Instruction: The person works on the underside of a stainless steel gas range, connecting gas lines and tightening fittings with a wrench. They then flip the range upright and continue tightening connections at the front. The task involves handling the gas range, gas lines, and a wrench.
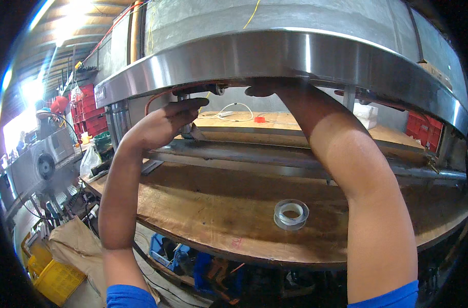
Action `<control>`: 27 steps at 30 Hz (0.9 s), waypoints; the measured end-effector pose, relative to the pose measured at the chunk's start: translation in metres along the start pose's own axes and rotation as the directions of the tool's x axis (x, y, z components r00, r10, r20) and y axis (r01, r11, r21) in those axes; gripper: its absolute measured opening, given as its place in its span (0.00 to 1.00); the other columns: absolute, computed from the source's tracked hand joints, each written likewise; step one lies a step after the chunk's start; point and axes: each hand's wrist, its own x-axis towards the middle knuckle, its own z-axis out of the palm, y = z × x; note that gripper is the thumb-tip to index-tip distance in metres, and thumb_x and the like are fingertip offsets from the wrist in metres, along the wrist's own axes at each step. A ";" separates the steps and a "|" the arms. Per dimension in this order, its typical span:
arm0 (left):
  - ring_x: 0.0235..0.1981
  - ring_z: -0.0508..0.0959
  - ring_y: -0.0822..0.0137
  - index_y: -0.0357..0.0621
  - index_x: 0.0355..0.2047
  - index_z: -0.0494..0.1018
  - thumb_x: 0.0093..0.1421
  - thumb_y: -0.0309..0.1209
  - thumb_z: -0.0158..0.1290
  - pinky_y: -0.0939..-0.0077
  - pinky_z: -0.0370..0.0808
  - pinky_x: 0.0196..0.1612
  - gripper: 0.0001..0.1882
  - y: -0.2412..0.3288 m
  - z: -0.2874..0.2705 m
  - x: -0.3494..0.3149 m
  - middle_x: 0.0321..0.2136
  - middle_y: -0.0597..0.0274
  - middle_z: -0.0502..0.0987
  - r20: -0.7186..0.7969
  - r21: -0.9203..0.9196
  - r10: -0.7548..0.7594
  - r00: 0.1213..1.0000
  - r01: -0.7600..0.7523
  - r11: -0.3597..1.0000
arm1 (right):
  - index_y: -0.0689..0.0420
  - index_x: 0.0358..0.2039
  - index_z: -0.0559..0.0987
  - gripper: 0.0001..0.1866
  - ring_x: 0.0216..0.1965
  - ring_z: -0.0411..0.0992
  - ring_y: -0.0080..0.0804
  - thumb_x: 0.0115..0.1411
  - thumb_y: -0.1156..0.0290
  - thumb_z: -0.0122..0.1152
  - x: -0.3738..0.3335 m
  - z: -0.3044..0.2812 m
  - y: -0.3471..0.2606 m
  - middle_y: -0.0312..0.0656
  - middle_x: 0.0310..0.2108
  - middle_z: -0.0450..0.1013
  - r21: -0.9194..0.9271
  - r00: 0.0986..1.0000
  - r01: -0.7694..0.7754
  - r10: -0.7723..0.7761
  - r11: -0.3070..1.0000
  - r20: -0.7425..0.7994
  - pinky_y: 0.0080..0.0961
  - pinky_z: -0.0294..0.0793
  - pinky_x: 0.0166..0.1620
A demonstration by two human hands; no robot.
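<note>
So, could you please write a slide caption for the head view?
Left hand and right hand reach under a shiny metal unit, a white tape roll lying on the wooden tabletop.

The right grip (262, 91) is mostly hidden beneath the steel frame (234, 56), so whether anything is held there cannot be told. Contact between the left grip (175, 117) and the metal fitting (184, 96) cannot be made out. Both blue sleeves (129, 296) are cut off by the lower edge, and the items (218, 280) under the desk (218, 205) are partly lost in shadow.
</note>
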 end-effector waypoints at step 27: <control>0.54 0.68 0.52 0.49 0.55 0.66 0.65 0.39 0.44 0.55 0.61 0.58 0.20 -0.111 0.073 0.208 0.53 0.47 0.69 0.044 0.643 0.203 0.978 -0.183 0.744 | 0.49 0.54 0.72 0.22 0.52 0.69 0.45 0.63 0.53 0.51 0.009 0.018 -0.013 0.50 0.48 0.72 -0.086 0.990 0.059 -0.070 0.995 -0.126 0.41 0.67 0.54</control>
